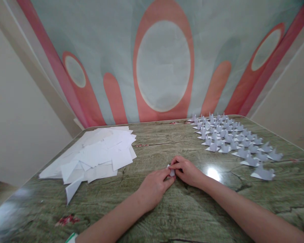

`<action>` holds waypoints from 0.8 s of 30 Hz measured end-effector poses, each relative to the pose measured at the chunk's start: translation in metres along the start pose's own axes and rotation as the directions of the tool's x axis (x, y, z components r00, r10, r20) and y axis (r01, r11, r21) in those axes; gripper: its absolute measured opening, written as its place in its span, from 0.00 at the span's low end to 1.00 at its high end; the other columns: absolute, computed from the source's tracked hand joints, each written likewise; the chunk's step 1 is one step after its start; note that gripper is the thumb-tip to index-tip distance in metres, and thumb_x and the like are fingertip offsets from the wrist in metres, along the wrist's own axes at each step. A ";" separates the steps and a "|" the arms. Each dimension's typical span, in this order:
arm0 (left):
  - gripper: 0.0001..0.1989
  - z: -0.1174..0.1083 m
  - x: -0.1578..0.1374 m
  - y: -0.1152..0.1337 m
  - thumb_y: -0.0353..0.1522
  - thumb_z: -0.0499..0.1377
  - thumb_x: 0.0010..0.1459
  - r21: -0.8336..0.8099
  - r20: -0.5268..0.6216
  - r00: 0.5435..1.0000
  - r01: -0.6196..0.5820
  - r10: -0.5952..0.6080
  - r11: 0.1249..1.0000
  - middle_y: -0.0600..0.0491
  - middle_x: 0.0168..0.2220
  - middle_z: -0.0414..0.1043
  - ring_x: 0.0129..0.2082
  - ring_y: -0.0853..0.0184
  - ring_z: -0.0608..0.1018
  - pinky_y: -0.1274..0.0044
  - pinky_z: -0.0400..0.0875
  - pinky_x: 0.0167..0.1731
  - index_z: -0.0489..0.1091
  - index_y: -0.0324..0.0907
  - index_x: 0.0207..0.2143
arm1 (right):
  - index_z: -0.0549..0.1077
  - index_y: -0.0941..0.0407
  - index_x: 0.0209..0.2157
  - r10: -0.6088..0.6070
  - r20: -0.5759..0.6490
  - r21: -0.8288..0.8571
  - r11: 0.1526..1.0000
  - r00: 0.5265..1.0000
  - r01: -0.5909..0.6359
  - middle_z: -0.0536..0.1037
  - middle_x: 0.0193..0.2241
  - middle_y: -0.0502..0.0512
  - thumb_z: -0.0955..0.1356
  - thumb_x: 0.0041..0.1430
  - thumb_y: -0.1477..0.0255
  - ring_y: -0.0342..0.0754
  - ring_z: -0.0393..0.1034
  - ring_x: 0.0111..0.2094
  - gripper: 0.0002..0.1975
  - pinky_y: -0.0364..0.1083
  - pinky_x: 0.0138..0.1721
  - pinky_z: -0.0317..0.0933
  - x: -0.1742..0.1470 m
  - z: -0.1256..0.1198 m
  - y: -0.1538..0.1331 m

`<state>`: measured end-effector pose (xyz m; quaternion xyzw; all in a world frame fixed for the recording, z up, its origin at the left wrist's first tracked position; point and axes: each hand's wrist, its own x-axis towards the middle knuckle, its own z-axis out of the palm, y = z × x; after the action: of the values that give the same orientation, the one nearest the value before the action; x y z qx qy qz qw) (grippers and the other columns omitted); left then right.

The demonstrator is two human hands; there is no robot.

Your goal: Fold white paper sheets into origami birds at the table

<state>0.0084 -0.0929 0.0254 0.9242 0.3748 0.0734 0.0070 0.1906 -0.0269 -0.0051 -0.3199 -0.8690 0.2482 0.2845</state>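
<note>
A small folded piece of white paper is pinched between my two hands, just above or on the table's middle. My left hand grips its left and lower side with thumb and fingers closed. From the right, my right hand presses the upper right part with its fingertips together. Much of the paper is hidden by the fingers, so its exact folded shape cannot be made out.
On the left lies a wide, loose pile of white paper sheets, one folded piece at its front edge. Several folded paper birds stand in rows at the right; one bird sits nearest. The wood-patterned table meets a printed backdrop.
</note>
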 end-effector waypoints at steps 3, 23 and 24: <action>0.17 0.002 -0.005 0.002 0.28 0.50 0.61 -0.016 -0.002 1.000 0.026 -0.026 1.000 0.46 0.53 0.62 0.53 0.62 0.66 0.68 0.63 0.50 0.60 0.43 0.53 | 0.77 0.55 0.31 -0.004 -0.005 0.009 1.000 1.000 0.004 0.72 0.32 0.54 0.62 0.48 0.85 0.46 0.65 0.36 0.16 0.45 0.39 0.60 -0.001 0.000 0.001; 0.19 0.003 -0.007 -0.004 0.25 0.51 0.57 -0.086 -0.019 0.990 0.135 -0.137 0.987 0.49 0.48 0.66 0.50 0.61 0.66 0.65 0.62 0.50 0.63 0.46 0.51 | 0.75 0.52 0.40 0.059 -0.066 -0.017 0.998 0.996 -0.060 0.70 0.39 0.56 0.69 0.50 0.73 0.50 0.64 0.42 0.13 0.50 0.44 0.59 0.001 0.003 0.011; 0.19 0.003 -0.007 -0.004 0.25 0.51 0.57 -0.087 -0.015 0.990 0.137 -0.139 0.987 0.49 0.49 0.66 0.51 0.61 0.65 0.65 0.61 0.52 0.63 0.45 0.51 | 0.75 0.52 0.41 0.056 -0.049 -0.028 0.998 0.997 -0.058 0.70 0.40 0.56 0.69 0.50 0.73 0.50 0.64 0.43 0.14 0.50 0.45 0.58 0.001 0.002 0.011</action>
<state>0.0012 -0.0953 0.0210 0.8941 0.4344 0.0985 0.0476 0.1933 -0.0190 -0.0128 -0.3546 -0.8558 0.2357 0.2937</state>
